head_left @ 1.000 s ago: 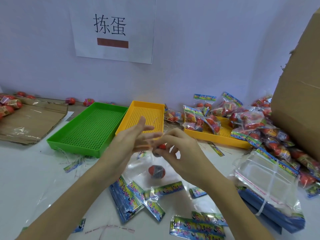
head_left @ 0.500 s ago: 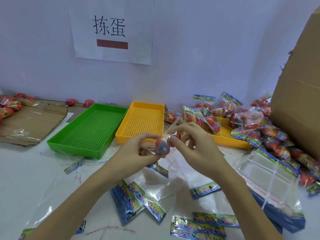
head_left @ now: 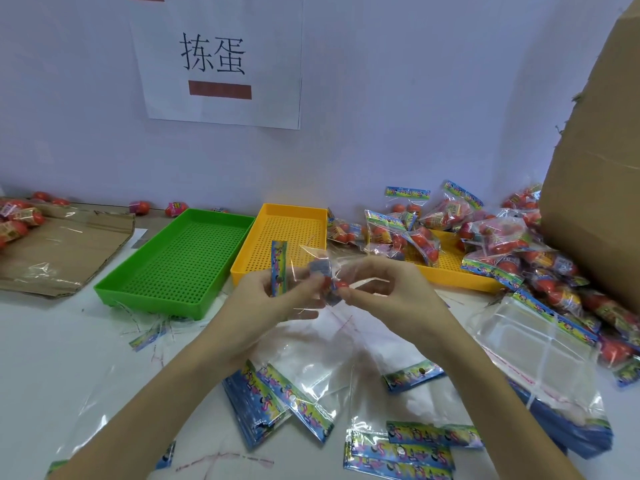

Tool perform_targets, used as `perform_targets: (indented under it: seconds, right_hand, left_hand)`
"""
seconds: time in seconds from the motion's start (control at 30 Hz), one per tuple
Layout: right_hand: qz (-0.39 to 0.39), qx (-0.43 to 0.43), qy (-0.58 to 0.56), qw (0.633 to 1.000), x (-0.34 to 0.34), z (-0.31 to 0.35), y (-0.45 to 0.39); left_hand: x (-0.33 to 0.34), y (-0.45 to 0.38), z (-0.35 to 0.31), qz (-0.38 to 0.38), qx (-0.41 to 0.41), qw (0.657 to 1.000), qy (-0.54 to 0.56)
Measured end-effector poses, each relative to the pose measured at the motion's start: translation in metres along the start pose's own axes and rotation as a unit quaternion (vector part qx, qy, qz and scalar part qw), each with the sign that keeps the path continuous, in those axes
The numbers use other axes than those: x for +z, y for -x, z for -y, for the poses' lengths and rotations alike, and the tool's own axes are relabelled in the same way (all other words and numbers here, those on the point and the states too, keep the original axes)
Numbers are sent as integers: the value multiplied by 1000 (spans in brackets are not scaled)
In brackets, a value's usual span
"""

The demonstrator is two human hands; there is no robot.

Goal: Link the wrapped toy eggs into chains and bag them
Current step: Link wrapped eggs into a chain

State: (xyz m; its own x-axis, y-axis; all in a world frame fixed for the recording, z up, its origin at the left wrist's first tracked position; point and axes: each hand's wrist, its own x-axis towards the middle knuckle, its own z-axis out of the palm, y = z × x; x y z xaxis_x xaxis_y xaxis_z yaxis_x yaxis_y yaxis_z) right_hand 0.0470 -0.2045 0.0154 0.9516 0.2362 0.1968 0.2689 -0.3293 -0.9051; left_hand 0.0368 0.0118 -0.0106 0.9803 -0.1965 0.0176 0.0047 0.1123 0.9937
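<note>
Your left hand pinches the bag; your right hand pinches the eggs. Light, slippery film: I'd grip the bag's stiff header.

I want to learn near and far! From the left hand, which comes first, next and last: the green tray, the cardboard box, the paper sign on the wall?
1. Green tray, just left of the left hand.
2. Paper sign, up on the wall.
3. Cardboard box, far right.
</note>
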Motion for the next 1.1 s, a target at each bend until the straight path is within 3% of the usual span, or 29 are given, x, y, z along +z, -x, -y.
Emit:
perform_targets:
  seconds: [0.1, 0.27, 0.47, 0.7, 0.93, 1.1]
  right_hand:
    - [-7, 46, -31, 998, 1, -1, -1]
    - [39, 67, -44, 996, 5, -1, 3]
    - [-41, 92, -75, 992, 9, -2, 2]
    - [27, 66, -82, 994, 9, -1, 4]
    - [12, 34, -112, 993, 10, 1, 4]
    - [61, 18, -70, 996, 12, 1, 5]
  left_hand:
    - [-1, 0, 3, -32, 18, 999, -22]
    - [5, 1, 4, -30, -4, 996, 78]
    - [4, 1, 3, 12, 0, 995, 94]
    - [4, 1, 7, -4, 21, 1000, 1]
    - [3, 0, 2, 8, -12, 993, 114]
    - [1, 3, -1, 28, -22, 998, 55]
